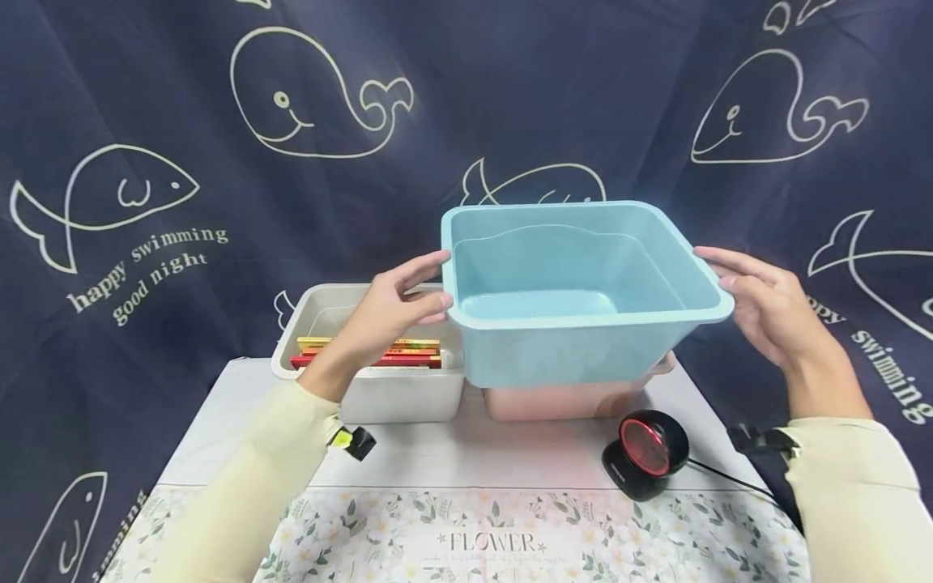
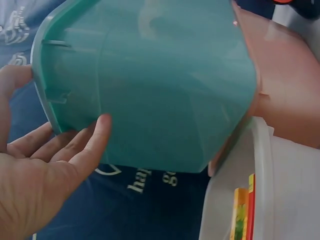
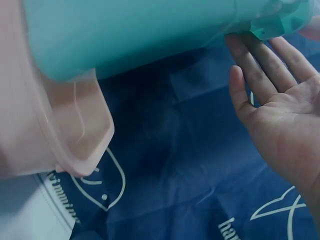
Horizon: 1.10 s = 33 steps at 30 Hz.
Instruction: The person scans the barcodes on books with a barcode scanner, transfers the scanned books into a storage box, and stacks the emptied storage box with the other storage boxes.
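Observation:
An empty light-blue plastic storage bin (image 1: pixel 576 348) is held up by both hands, overlapping a pink bin (image 1: pixel 561 402) behind it. My left hand (image 1: pixel 386 312) grips its left rim, thumb at the edge and the other fingers beneath, as the left wrist view shows. On the opposite side my right hand (image 1: pixel 765 308) holds the right rim, with fingertips (image 3: pixel 237 42) under the lip. The pink bin sits on the table, mostly hidden by the blue one. Left of it stands a white bin (image 1: pixel 401 398) with several red and yellow flat items (image 1: pixel 401 354) inside.
A black round device (image 1: pixel 645 453) with a red-lit face and a cable is on the table at the right front. A floral mat (image 1: pixel 350 534) printed FLOWER covers the near part of the white table (image 1: pixel 525 457). A dark blue curtain (image 1: pixel 510 97) hangs behind.

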Tool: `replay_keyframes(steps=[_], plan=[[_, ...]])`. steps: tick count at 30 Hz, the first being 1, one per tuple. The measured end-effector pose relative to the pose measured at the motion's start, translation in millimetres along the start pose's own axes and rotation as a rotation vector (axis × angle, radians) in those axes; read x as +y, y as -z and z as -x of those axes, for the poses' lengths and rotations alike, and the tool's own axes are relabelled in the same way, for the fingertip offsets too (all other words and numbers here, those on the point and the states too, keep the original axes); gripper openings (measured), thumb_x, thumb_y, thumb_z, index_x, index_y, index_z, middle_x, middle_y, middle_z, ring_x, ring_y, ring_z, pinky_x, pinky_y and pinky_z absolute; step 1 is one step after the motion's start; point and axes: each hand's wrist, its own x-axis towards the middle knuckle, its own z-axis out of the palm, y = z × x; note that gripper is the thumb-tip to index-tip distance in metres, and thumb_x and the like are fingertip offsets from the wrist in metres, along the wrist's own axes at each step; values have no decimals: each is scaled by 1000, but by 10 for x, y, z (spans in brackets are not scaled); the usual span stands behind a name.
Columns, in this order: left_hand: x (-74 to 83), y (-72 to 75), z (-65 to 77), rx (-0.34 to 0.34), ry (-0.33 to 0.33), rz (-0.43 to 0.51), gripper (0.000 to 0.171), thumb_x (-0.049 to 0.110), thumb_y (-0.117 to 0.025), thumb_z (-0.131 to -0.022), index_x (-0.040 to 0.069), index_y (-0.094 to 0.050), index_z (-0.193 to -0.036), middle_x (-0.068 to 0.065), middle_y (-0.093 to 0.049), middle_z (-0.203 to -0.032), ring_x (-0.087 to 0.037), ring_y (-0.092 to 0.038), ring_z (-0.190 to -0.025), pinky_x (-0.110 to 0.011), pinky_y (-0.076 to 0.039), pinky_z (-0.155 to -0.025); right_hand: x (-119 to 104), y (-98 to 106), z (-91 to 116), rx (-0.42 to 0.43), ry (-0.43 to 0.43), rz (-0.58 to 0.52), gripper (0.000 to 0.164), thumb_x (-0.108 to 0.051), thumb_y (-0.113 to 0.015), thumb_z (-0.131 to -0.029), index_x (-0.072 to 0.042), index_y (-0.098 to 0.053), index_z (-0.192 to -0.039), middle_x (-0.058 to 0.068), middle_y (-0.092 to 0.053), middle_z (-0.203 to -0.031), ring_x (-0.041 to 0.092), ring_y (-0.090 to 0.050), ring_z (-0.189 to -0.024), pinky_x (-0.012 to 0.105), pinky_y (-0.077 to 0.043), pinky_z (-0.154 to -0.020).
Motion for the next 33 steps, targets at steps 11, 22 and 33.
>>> replay_keyframes(steps=[11, 22, 33], plan=[[-187, -124, -401, 22, 12, 41, 63, 11, -73, -95, 20, -51, -153, -9, -48, -159, -32, -62, -132, -49, -55, -105, 127, 253, -111, 143, -130, -85, 50, 13, -30, -103, 0, -63, -138, 10, -73, -130, 18, -73, -116, 26, -61, -90], [-268, -215, -615, 30, 32, -2, 64, 13, -75, -94, 20, -51, -153, -10, -52, -156, -28, -66, -125, -50, -55, -104, 259, 428, -139, 216, -201, -142, 49, 10, -32, -102, -5, -69, -131, 8, -76, -121, 17, -75, -105, 25, -61, -84], [-633, -242, -639, 10, 99, 12, 65, 10, -73, -94, 18, -48, -154, -10, -45, -162, -30, -63, -129, -53, -54, -105, 534, 461, -34, 314, -339, 69, 42, -1, -45, -104, -21, -70, -130, -9, -76, -117, 6, -72, -104, 19, -57, -85]])
